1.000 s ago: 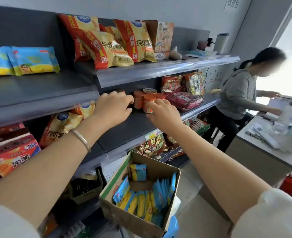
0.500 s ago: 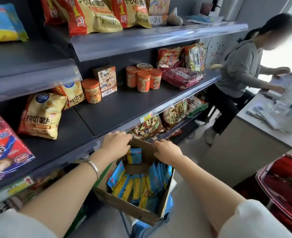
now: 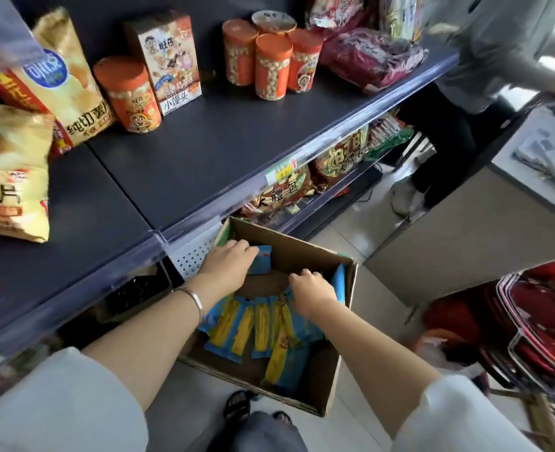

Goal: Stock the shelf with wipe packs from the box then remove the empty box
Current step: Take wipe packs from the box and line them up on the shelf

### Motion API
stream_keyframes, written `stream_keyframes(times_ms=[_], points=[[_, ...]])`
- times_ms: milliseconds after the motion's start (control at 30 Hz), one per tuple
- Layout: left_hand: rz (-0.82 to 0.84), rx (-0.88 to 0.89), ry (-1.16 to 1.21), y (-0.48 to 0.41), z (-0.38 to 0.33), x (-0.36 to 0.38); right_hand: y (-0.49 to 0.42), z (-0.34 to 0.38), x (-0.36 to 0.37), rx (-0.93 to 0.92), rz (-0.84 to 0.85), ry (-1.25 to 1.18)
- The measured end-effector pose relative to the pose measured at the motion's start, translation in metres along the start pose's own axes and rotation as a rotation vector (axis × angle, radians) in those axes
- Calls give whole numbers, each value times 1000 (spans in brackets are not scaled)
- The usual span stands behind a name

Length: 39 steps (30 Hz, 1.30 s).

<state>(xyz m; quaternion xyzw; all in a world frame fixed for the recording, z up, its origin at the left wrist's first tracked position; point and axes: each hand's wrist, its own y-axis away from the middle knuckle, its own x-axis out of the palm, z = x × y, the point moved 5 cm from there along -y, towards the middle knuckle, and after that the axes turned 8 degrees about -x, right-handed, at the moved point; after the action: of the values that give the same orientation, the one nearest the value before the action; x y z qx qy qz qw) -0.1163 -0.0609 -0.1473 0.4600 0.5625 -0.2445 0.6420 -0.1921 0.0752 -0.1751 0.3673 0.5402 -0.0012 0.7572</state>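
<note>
An open cardboard box [image 3: 346,324] stands on the floor below the dark shelf [image 3: 204,164]. Several blue-and-yellow wipe packs [image 3: 256,327] stand on edge inside it. Both my hands are down in the box. My left hand [image 3: 227,265], with a bangle on its wrist, curls its fingers onto a single blue wipe pack [image 3: 264,261] leaning on the far wall. My right hand [image 3: 312,293] curls its fingers over the tops of the packs at the box's right side; the fingertips are hidden among them.
On the shelf stand orange canisters [image 3: 269,60], a snack box [image 3: 168,60] and chip bags [image 3: 8,164], with bare shelf in front of them. A person [image 3: 485,60] stands at the counter [image 3: 465,230] on the right. Red baskets [image 3: 543,314] sit at the far right.
My hands came down from the shelf's canisters to the box rim, then into the box onto the packs. My view tilted downward.
</note>
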Motion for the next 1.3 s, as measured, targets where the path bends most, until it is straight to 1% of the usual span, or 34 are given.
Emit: stream_keyframes(times_ms=[100, 200, 300, 467, 533, 633, 733, 900, 1133, 1300], points=[[-24, 49, -11, -19, -6, 19, -9, -6, 18, 51, -7, -30], [-39, 82, -17, -36, -15, 32, -15, -9, 32, 68, 7, 14], [-41, 62, -21, -50, -17, 45, -18, -10, 40, 53, 1, 87], [-50, -5, -12, -64, -21, 58, -21, -11, 45, 82, -17, 78], [-18, -24, -20, -66, -24, 64, -23, -12, 45, 98, -20, 53], [86, -49, -33, -65, -24, 77, -25, -15, 42, 126, -7, 15], [109, -45, -47, -61, -23, 80, -25, -16, 35, 136, 8, -30], [142, -115, 59, -52, -11, 60, -22, -16, 24, 191, -32, -167], [39, -192, 242, -32, 5, 7, -6, -5, -15, 191, -166, -224], [4, -255, 317, -8, 15, -34, 8, 7, -58, 135, -257, -271]])
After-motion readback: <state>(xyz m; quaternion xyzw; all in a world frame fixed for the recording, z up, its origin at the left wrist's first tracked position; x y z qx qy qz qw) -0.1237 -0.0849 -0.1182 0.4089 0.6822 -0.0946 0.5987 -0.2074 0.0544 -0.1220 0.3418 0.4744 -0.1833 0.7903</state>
